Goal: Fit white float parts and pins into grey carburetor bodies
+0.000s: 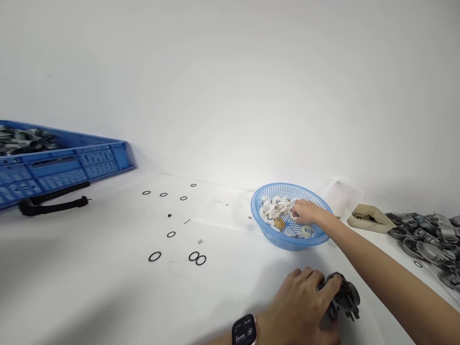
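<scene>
My left hand (302, 302), with a watch on its wrist, is wrapped round a dark grey metal housing (347, 297) low over the white table. The housing has a round opening and small prongs; my fingers cover part of it. Inside the blue plastic basket (287, 245), my right hand (305, 212) has its fingers closed at a white plastic ring piece (293, 217). More white ring pieces (273, 210) lie heaped in the basket's left half, along with one yellow-brown ring piece (279, 223).
Several black O-rings (155, 256) are scattered on the table (108, 268). At left stands a blue crate (100, 160) of metal parts, with black tool handles (53, 206) before it. A cream tray (370, 218), a translucent container (341, 199) and piled metal housings (427, 244) are at right.
</scene>
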The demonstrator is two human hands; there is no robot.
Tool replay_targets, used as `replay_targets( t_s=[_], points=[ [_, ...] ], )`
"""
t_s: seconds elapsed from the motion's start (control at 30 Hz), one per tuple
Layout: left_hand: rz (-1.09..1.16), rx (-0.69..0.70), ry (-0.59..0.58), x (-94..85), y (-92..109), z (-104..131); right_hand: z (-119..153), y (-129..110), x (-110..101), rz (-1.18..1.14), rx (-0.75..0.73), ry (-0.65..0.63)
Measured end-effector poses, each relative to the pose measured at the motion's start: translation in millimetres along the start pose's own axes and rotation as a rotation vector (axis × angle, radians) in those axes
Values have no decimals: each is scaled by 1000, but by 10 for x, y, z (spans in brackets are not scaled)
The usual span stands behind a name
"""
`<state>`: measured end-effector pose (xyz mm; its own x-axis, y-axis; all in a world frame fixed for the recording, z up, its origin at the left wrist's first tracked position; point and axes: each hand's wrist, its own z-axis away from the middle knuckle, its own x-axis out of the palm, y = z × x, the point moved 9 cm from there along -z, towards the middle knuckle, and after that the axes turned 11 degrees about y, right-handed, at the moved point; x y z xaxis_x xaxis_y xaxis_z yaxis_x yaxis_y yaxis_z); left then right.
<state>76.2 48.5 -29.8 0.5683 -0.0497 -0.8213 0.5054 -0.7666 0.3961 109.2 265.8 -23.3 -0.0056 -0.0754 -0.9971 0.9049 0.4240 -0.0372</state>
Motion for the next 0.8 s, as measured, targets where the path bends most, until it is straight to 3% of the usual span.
replay_targets(
  t_s=[0.17,0.37,0.53,0.67,0.8],
  points=[
    [-36,23,10,-8,-1,-1,127,-58,-291,-359,-54,37],
    [-40,61,83,1,-12,27,738,-311,-844,-955,-179,138],
    [-31,81,102,9,-21,18,1240,-674,-1022,-1575,-272,8],
    [-19,79,91,1,-29,6,1471,-733,-1100,-1579,-304,33],
    [16,76,77,-16,-38,-8,1750,-571,-1180,-1269,-252,186]
  ],
)
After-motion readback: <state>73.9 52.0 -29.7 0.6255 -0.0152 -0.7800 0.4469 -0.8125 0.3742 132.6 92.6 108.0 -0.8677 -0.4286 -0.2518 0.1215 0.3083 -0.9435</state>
